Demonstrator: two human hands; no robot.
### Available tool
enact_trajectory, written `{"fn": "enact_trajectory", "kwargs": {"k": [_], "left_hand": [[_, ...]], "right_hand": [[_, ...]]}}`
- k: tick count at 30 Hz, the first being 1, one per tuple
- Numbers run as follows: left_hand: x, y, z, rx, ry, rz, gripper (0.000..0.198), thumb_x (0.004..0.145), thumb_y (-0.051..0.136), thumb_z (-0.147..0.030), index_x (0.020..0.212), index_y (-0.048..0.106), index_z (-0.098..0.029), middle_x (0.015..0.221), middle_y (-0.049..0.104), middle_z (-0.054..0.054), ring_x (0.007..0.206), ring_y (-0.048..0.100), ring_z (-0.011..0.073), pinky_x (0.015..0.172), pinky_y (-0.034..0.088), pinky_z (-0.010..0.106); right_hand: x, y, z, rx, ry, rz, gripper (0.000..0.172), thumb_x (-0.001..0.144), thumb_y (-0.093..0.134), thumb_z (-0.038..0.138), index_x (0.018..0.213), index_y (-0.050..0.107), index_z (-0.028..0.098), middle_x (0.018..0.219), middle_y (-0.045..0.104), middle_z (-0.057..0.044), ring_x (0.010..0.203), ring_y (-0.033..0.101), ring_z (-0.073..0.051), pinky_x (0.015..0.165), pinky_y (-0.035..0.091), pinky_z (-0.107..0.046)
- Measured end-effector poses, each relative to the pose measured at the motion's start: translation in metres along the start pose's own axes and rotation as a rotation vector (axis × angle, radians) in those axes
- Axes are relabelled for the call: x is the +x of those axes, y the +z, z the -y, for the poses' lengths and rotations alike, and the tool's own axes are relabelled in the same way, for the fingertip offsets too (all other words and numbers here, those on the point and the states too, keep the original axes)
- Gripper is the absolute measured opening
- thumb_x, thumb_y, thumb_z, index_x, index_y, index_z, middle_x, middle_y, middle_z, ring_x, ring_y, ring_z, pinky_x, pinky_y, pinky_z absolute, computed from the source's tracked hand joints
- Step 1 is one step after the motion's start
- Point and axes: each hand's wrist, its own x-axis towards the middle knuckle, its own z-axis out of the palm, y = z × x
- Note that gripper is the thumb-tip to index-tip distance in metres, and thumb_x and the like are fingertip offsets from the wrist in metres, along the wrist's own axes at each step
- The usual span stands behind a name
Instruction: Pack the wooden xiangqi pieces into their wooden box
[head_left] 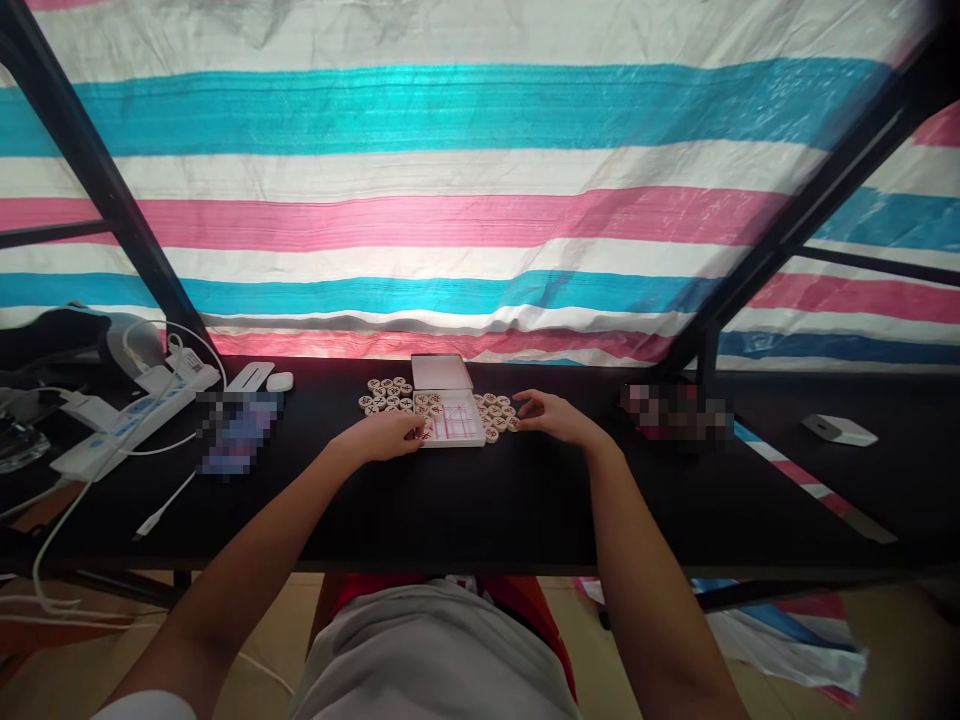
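Observation:
An open white plastic box (459,425) stands on the black desk, its lid (441,372) tilted back. Several round Chinese chess pieces (431,400) lie in its left part, and a red grid shows on its bare floor. My left hand (386,436) is at the box's left front corner, its fingers closed on a Chinese chess piece (425,434). To the right of the box lies a cluster of red-marked pieces (495,410). My right hand (553,415) reaches its right edge, thumb and forefinger apart. Dark-marked pieces (384,393) are grouped left of the box.
On the left are a power strip (142,415) with cables, a blurred phone-like item (240,435) and a white earphone case (280,382). A blurred item (675,412) and a white adapter (840,430) lie right. Striped plastic sheeting (450,220) hangs behind the desk (465,520).

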Motion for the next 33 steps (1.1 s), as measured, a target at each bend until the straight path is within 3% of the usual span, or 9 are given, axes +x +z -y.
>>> {"fn": "enact_trajectory", "kwargs": {"k": [3,6,9,12,15,18,24,33], "left_hand": [[0.000,0.000,0.000,0.000,0.007,-0.004,0.016,0.085,0.045,-0.033,0.083,0.053,-0.020,0.085,0.063,0.004,0.073,0.057,0.0182,0.058,0.035,0.026],[0.000,0.000,0.000,0.014,0.008,-0.010,0.016,0.085,0.046,-0.034,0.082,0.053,-0.020,0.083,0.062,0.004,0.073,0.057,0.0181,0.057,0.035,0.026],[0.000,0.000,0.000,0.022,0.013,-0.004,0.014,0.085,0.047,-0.033,0.081,0.052,-0.020,0.082,0.062,0.003,0.072,0.057,0.0175,0.055,0.034,0.025],[0.000,0.000,-0.001,0.023,0.019,-0.007,0.013,0.085,0.047,-0.031,0.081,0.052,-0.020,0.082,0.063,0.002,0.072,0.057,0.0169,0.055,0.034,0.025],[0.000,0.000,-0.002,0.016,0.023,-0.022,0.012,0.084,0.046,-0.029,0.082,0.054,-0.020,0.083,0.064,0.002,0.072,0.058,0.0169,0.058,0.035,0.025],[0.000,-0.001,-0.003,0.015,0.019,-0.025,0.014,0.085,0.046,-0.029,0.083,0.055,-0.020,0.084,0.064,0.002,0.073,0.058,0.0173,0.059,0.036,0.025],[0.001,0.002,0.001,0.036,0.027,-0.031,0.013,0.084,0.047,-0.031,0.083,0.054,-0.020,0.084,0.064,0.003,0.075,0.058,0.0179,0.058,0.036,0.025],[0.002,0.002,0.000,0.020,0.014,-0.013,0.014,0.084,0.046,-0.030,0.085,0.055,-0.020,0.086,0.064,0.003,0.074,0.058,0.0172,0.058,0.036,0.025]], "right_hand": [[-0.002,-0.002,0.005,-0.021,-0.022,-0.040,0.046,0.064,0.072,0.032,0.106,0.061,0.018,0.082,0.067,-0.002,0.078,0.062,-0.018,0.074,0.048,-0.030],[-0.005,-0.001,0.018,-0.085,-0.122,-0.234,0.032,0.074,0.062,0.035,0.101,0.065,0.018,0.078,0.066,-0.002,0.075,0.060,-0.017,0.074,0.048,-0.031],[-0.005,0.015,0.039,-0.110,-0.323,-0.409,0.026,0.081,0.052,0.030,0.099,0.066,0.018,0.081,0.066,-0.004,0.075,0.060,-0.018,0.074,0.048,-0.033],[-0.005,0.047,0.065,-0.210,-0.507,-0.298,0.028,0.086,0.045,0.026,0.101,0.067,0.019,0.096,0.067,-0.008,0.091,0.061,-0.020,0.083,0.047,-0.034],[-0.007,0.080,0.084,-0.392,-0.661,-0.070,0.035,0.087,0.044,0.024,0.116,0.063,0.020,0.121,0.061,-0.010,0.117,0.051,-0.023,0.100,0.038,-0.040],[-0.009,0.096,0.091,-0.512,-0.683,0.029,0.042,0.090,0.039,0.023,0.129,0.054,0.018,0.133,0.052,-0.011,0.128,0.041,-0.026,0.107,0.027,-0.047],[-0.003,0.093,0.082,-0.421,-0.641,-0.019,0.043,0.087,0.037,0.012,0.126,0.056,0.015,0.110,0.064,-0.012,0.102,0.057,-0.021,0.093,0.043,-0.037],[0.010,0.096,0.076,-0.273,-0.533,-0.030,0.021,0.080,0.056,0.017,0.096,0.069,0.018,0.102,0.065,-0.008,0.091,0.060,-0.020,0.086,0.044,-0.032]]}}
